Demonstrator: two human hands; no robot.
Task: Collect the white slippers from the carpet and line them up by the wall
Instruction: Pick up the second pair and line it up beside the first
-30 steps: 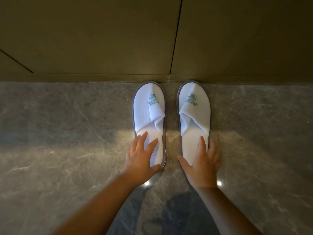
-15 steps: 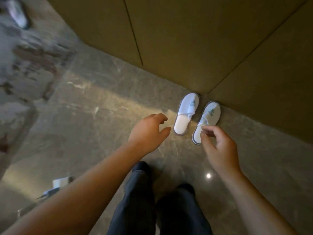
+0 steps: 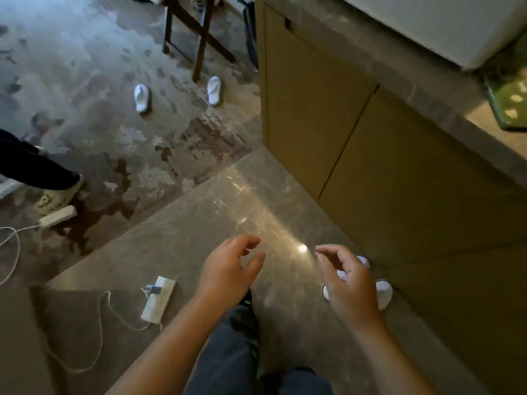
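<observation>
Two white slippers (image 3: 142, 97) (image 3: 214, 90) remain on the far carpet (image 3: 71, 67). Judged light and soft; the stiffer sole edge should be pinched. Left hand (image 3: 228, 272) and right hand (image 3: 350, 283) are empty, fingers loosely spread.

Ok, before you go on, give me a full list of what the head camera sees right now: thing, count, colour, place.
slippers on carpet: 2, white, far left, apart, near the stand legs
slippers by wall: 2, white, at the panel base, partly hidden behind the right hand
carpet: 1, mottled grey-brown, upper left
stone floor: 1, grey-brown, glossy, centre
wall panels: tan, right
wooden stand legs: dark, top centre
power strips: 2, white, with cables, lower left and left edge
another person's leg and shoe: dark trouser, pale shoe, left edge
own legs: dark trousers, bottom centre
left hand: open, empty
right hand: open, empty
</observation>
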